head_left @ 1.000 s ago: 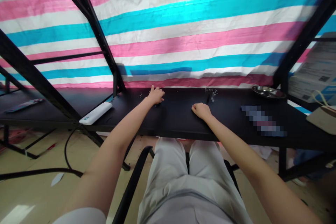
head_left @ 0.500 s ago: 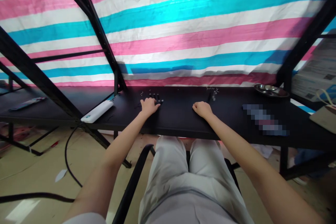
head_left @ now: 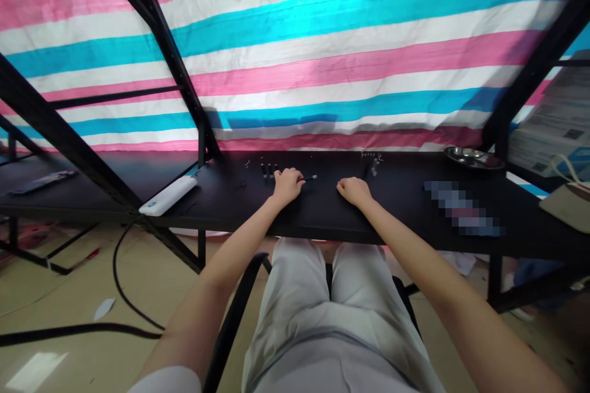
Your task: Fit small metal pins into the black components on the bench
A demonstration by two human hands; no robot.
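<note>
My left hand [head_left: 287,185] rests on the black table [head_left: 322,215], fingers curled round a small dark piece with a pale tip [head_left: 310,177] that sticks out to the right. Just left of it stand a few small black parts [head_left: 268,169] in a row. My right hand [head_left: 354,190] lies on the table to the right, fingers curled under in a loose fist; nothing shows in it. Beyond the right hand sits a cluster of small black and metal parts [head_left: 372,164].
A white power bank [head_left: 168,196] lies at the table's left end beside a black frame post. A steel dish [head_left: 473,158] sits at the far right, a blurred-out object [head_left: 462,209] near it. A striped tarp hangs behind. Cables run over the floor at left.
My left hand pulled back from the far table edge, then slid right towards the right hand with a small piece in its fingers. The right hand stayed put.
</note>
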